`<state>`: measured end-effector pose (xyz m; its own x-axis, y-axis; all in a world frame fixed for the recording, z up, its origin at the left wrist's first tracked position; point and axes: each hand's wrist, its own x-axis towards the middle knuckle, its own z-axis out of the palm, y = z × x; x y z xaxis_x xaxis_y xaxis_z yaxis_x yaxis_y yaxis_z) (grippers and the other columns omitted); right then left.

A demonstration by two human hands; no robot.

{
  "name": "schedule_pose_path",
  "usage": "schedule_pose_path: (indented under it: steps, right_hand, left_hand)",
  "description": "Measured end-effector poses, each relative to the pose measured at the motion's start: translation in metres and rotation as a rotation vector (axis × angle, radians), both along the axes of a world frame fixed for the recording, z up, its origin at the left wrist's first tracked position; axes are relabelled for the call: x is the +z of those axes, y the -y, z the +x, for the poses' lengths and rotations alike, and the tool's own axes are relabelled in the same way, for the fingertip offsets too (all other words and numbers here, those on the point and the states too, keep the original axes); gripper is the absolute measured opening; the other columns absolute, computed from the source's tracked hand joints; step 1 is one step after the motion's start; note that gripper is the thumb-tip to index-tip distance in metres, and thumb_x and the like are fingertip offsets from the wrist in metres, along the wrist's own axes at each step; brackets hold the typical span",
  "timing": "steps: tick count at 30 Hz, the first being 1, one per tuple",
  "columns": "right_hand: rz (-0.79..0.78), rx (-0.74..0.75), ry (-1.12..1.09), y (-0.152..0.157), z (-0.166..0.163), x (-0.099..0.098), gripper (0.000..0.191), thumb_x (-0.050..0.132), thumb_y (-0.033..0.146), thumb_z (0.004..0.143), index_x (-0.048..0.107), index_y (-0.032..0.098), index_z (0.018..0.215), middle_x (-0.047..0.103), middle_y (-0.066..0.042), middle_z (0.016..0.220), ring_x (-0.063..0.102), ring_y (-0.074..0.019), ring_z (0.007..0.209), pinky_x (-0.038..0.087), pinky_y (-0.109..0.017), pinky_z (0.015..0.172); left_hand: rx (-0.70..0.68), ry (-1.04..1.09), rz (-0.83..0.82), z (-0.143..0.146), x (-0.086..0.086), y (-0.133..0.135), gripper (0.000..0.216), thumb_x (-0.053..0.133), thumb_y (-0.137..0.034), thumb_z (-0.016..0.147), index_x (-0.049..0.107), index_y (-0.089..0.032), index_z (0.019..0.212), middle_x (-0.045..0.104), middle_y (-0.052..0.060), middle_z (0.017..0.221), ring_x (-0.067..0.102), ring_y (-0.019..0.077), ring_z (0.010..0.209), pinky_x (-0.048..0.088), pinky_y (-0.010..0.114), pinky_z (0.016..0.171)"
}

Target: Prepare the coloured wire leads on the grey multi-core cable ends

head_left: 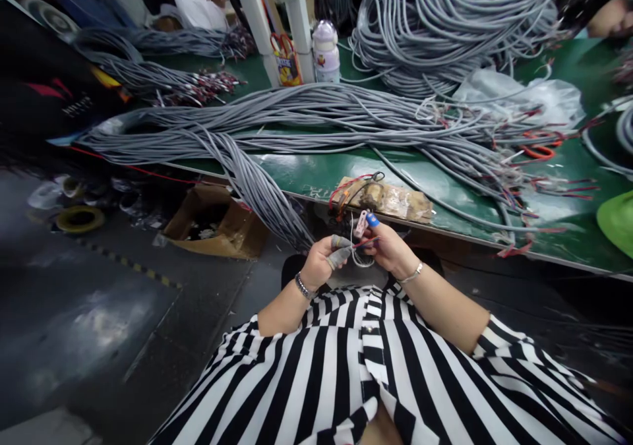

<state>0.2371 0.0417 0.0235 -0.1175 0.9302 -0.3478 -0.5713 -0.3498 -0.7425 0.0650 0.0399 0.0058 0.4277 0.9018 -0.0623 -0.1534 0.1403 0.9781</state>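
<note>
In front of the striped shirt, my left hand (320, 260) pinches the end of a grey cable (353, 252), with grey covers on its thumb and forefinger. My right hand (392, 250), a blue cover on one fingertip, is closed on a small pale pink piece with holes (361, 225), whose exact kind I cannot make out. Thin red and dark wires (366, 242) run between the fingers of both hands. Just beyond them, at the table's edge, lies a taped brown block (403, 202) with orange and black leads on its left part.
Long grey cable bundles (297, 112) cross the green table (297, 173), one hanging over its front edge. A big cable coil (445, 23), a bottle (326, 53) and orange-handled scissors (541, 145) lie farther back. A cardboard box (212, 224) stands on the floor at left.
</note>
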Motion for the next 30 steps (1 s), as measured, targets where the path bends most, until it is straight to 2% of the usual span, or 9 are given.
schedule_pose_path:
  steps: [2,7,10,14,22,24,27,30]
  right_hand:
    - [-0.002,-0.041,0.026,0.002,-0.001,-0.001,0.048,0.074,0.059,0.066,0.052,0.017,0.068,0.045,0.006,0.053,0.026,-0.0017,0.040,0.013,-0.014,0.034]
    - [0.085,-0.253,0.117,0.005,-0.005,-0.013,0.045,0.075,0.055,0.067,0.048,0.019,0.069,0.041,0.009,0.049,0.021,-0.0014,0.038,0.014,-0.014,0.033]
    - [0.034,-0.165,0.000,0.004,-0.008,-0.015,0.049,0.074,0.061,0.065,0.049,0.019,0.068,0.041,0.008,0.050,0.021,-0.0010,0.037,0.012,-0.014,0.033]
    - [-0.052,-0.027,-0.119,-0.001,-0.009,-0.007,0.052,0.070,0.066,0.066,0.060,0.016,0.073,0.049,0.004,0.053,0.027,-0.0017,0.040,0.016,-0.015,0.032]
    - [-0.065,-0.063,-0.143,-0.004,-0.009,-0.008,0.050,0.072,0.064,0.066,0.065,0.016,0.076,0.036,0.008,0.040,0.025,-0.0029,0.035,0.019,-0.016,0.031]
    - [-0.078,-0.067,-0.162,-0.003,-0.010,-0.008,0.050,0.072,0.064,0.066,0.065,0.016,0.079,0.043,0.006,0.043,0.027,-0.0034,0.036,0.018,-0.017,0.031]
    - [-0.072,-0.073,-0.209,0.001,-0.011,-0.007,0.050,0.069,0.066,0.067,0.063,0.018,0.082,0.063,0.000,0.064,0.032,-0.0043,0.041,0.016,-0.017,0.031]
    - [-0.068,-0.054,-0.237,0.004,-0.007,-0.009,0.053,0.067,0.069,0.066,0.062,0.019,0.082,0.068,-0.003,0.077,0.034,-0.0050,0.044,0.017,-0.017,0.032]
  left_hand:
    - [0.006,-0.015,-0.011,0.004,0.002,-0.001,0.037,0.075,-0.045,0.071,0.064,-0.013,0.085,0.058,-0.003,0.057,0.047,0.0047,0.046,0.037,0.018,0.046]
    - [0.025,0.000,-0.012,0.006,0.004,-0.004,0.038,0.076,-0.046,0.070,0.065,-0.014,0.086,0.059,-0.002,0.060,0.048,0.0052,0.048,0.037,0.017,0.045]
    - [0.001,-0.006,-0.004,0.007,0.003,-0.005,0.037,0.074,-0.047,0.071,0.065,-0.013,0.086,0.059,-0.002,0.059,0.047,0.0050,0.048,0.038,0.017,0.046]
    - [-0.047,-0.045,0.008,0.008,-0.002,-0.007,0.040,0.074,-0.049,0.071,0.065,-0.013,0.086,0.059,-0.002,0.059,0.047,0.0053,0.048,0.039,0.018,0.047]
    - [-0.107,-0.081,0.030,0.011,-0.010,-0.009,0.036,0.073,-0.047,0.073,0.066,-0.013,0.082,0.058,-0.002,0.059,0.047,0.0054,0.049,0.038,0.018,0.047]
    - [-0.109,-0.076,0.030,0.010,-0.010,-0.008,0.036,0.073,-0.046,0.073,0.066,-0.013,0.083,0.058,-0.002,0.059,0.047,0.0053,0.048,0.037,0.017,0.046]
    - [-0.082,-0.064,0.007,0.008,-0.008,-0.004,0.036,0.073,-0.046,0.073,0.066,-0.013,0.084,0.058,-0.002,0.058,0.046,0.0051,0.047,0.035,0.017,0.044]
    - [-0.088,-0.061,-0.026,0.001,-0.005,0.004,0.036,0.075,-0.046,0.071,0.067,-0.013,0.084,0.058,-0.002,0.057,0.046,0.0055,0.046,0.035,0.018,0.044]
